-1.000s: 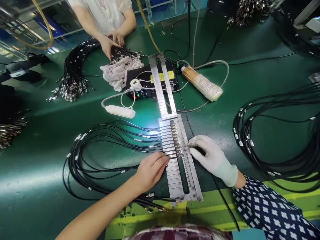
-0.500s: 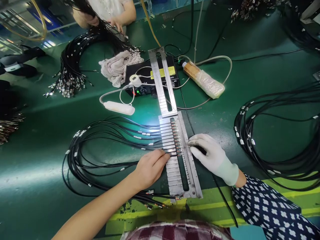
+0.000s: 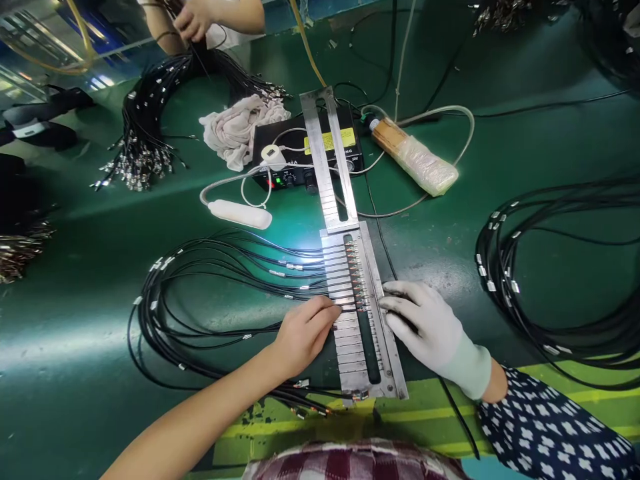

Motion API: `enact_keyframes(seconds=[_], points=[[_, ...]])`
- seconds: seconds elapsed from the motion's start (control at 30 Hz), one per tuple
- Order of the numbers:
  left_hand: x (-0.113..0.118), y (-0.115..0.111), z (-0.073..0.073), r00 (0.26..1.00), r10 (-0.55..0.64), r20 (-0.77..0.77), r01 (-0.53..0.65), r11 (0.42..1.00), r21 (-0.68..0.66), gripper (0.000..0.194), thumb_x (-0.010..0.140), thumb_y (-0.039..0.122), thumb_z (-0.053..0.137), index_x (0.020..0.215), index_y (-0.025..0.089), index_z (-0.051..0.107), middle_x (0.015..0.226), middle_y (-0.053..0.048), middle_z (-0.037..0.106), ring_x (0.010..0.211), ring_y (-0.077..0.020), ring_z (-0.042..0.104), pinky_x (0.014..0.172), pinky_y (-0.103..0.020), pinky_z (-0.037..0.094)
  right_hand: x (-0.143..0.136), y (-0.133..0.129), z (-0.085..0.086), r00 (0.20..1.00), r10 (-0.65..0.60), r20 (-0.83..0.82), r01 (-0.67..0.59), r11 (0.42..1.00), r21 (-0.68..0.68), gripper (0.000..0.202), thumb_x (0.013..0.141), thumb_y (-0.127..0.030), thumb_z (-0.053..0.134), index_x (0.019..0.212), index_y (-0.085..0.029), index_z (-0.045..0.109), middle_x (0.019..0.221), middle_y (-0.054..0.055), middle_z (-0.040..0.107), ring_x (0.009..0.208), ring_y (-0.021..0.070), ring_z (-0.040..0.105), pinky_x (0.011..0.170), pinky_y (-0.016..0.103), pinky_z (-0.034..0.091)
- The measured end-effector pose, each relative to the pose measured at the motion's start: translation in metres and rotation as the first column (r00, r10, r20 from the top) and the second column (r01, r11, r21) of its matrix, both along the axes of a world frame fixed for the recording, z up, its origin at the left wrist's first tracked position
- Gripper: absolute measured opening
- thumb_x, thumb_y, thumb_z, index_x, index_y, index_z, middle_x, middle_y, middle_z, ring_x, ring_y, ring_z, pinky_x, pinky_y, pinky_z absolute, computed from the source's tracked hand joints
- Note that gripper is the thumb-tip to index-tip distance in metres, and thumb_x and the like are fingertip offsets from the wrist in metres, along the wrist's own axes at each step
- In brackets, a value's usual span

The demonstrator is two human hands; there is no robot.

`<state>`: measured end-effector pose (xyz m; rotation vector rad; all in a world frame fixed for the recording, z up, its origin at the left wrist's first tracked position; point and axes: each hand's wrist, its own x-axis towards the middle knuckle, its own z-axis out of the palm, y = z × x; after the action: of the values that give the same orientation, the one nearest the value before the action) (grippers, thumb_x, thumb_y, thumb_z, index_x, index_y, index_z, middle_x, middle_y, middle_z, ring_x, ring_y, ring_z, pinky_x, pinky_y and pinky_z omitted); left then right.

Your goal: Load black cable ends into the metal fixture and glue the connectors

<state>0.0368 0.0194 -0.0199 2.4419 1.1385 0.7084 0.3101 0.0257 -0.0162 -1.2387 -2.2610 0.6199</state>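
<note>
So, left hand (image 3: pixel 305 333) pinches a black cable (image 3: pixel 351 309) on the metal rack (image 3: pixel 353 357), gloved right hand (image 3: pixel 431 328) touching its edge, fingers loosely parted.

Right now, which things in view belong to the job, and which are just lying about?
In the job:
slotted metal plate
black cables laid across it
bare left hand, touching one cable
gloved right hand, at the plate's edge

Apparently lying about:
crumpled cloth
wrapped bar
cable coil at right
</note>
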Motion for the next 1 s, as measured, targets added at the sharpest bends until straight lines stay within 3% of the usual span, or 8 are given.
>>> enact_keyframes(seconds=[0.13,0.3,0.43,0.57,0.73,0.83,0.9,1.0], points=[[-0.008,-0.007,0.006,0.993,0.006,-0.117,0.007,0.994,0.110,0.026,0.097,0.011,0.046,0.117,0.014,0.063,0.099,-0.010,0.059,0.091,-0.0203,0.056,0.077,-0.032,0.046,0.001,-0.001,-0.002,0.990,0.117,0.083,-0.124,0.989,0.085,0.039,0.091,-0.011,0.047,0.124,-0.023,0.062,0.137,0.014,0.053,0.119,0.0313,0.053,0.093,0.052,0.051],[-0.013,-0.022,0.009,0.913,0.029,-0.408,0.050,0.982,0.182,0.042,0.099,0.010,0.035,0.137,0.012,0.052,0.085,-0.007,0.059,0.072,-0.0194,0.046,0.063,-0.033,0.033,-0.001,0.004,-0.003,0.967,0.158,0.201,-0.191,0.969,0.155,0.047,0.083,-0.006,0.049,0.125,-0.023,0.063,0.136,0.016,0.055,0.114,0.0339,0.053,0.086,0.051,0.052],[-0.017,-0.025,0.004,0.936,0.044,-0.350,0.003,0.991,0.131,0.042,0.100,0.014,0.035,0.139,0.015,0.049,0.088,-0.007,0.060,0.075,-0.0197,0.048,0.065,-0.032,0.035,-0.002,0.005,-0.005,0.960,0.152,0.235,-0.200,0.960,0.196,0.043,0.086,-0.007,0.051,0.123,-0.024,0.065,0.133,0.017,0.056,0.113,0.0344,0.054,0.086,0.052,0.052],[-0.029,-0.029,0.007,0.984,0.046,-0.172,-0.054,0.998,-0.043,0.029,0.100,0.016,0.042,0.127,0.015,0.051,0.101,-0.008,0.061,0.090,-0.0198,0.053,0.077,-0.032,0.041,-0.002,0.003,-0.006,0.968,0.150,0.199,-0.188,0.963,0.192,0.042,0.088,-0.008,0.049,0.125,-0.020,0.063,0.137,0.017,0.053,0.116,0.0342,0.053,0.091,0.053,0.051],[-0.038,-0.042,0.015,0.955,0.121,-0.270,-0.160,0.979,-0.128,0.012,0.100,0.017,0.045,0.100,0.018,0.056,0.096,-0.006,0.060,0.090,-0.0208,0.052,0.077,-0.035,0.040,-0.003,0.001,-0.008,0.976,0.141,0.168,-0.171,0.968,0.183,0.039,0.091,-0.010,0.048,0.126,-0.019,0.061,0.140,0.016,0.050,0.124,0.0329,0.050,0.098,0.053,0.048],[-0.044,-0.046,0.026,0.981,0.142,-0.135,-0.152,0.986,-0.068,0.011,0.098,0.013,0.047,0.100,0.019,0.056,0.094,-0.004,0.060,0.091,-0.0190,0.054,0.081,-0.035,0.042,-0.002,0.000,-0.008,0.978,0.138,0.154,-0.164,0.972,0.171,0.039,0.092,-0.010,0.048,0.127,-0.020,0.061,0.141,0.015,0.050,0.124,0.0322,0.049,0.099,0.053,0.048],[-0.051,-0.045,0.039,0.965,0.253,0.077,-0.256,0.966,0.036,0.012,0.096,0.010,0.050,0.101,0.018,0.057,0.093,-0.004,0.060,0.091,-0.0171,0.055,0.082,-0.034,0.045,-0.002,0.001,-0.007,0.981,0.137,0.140,-0.159,0.974,0.163,0.039,0.092,-0.010,0.048,0.127,-0.020,0.061,0.140,0.015,0.051,0.124,0.0318,0.050,0.098,0.053,0.048],[-0.055,-0.037,0.062,0.787,0.441,0.432,-0.555,0.812,0.182,0.012,0.093,0.009,0.055,0.099,0.019,0.058,0.093,-0.003,0.055,0.085,-0.0148,0.055,0.073,-0.029,0.046,-0.002,0.001,-0.005,0.986,0.132,0.103,-0.147,0.977,0.156,0.036,0.093,-0.011,0.048,0.124,-0.020,0.062,0.139,0.014,0.052,0.123,0.0312,0.051,0.098,0.052,0.049]])
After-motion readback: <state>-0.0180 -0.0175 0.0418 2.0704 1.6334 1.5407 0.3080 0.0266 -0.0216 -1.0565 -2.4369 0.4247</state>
